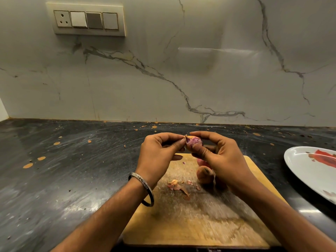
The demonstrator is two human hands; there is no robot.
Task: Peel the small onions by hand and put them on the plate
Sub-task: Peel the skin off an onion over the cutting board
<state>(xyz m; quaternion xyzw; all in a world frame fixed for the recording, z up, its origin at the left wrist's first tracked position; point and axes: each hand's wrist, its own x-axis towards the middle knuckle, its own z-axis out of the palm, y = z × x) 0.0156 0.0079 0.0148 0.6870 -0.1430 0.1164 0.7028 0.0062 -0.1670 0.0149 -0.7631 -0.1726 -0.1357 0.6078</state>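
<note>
A small purple onion (194, 141) is held up above the far edge of the wooden cutting board (200, 220). My right hand (221, 157) grips it between thumb and fingers. My left hand (160, 153) pinches the skin at the onion's left tip. Other small onions (204, 174) with brown skin lie on the board, partly hidden under my right hand. Loose bits of peel (177, 185) lie on the board near them. The white plate (309, 171) with a red pattern sits at the right edge of the view, holding no onions in the part I see.
The dark stone counter (63, 170) carries scattered orange flecks. A marble wall (181, 70) rises behind it, with a switch panel (86, 20) at the upper left. A metal bangle (143, 188) sits on my left wrist.
</note>
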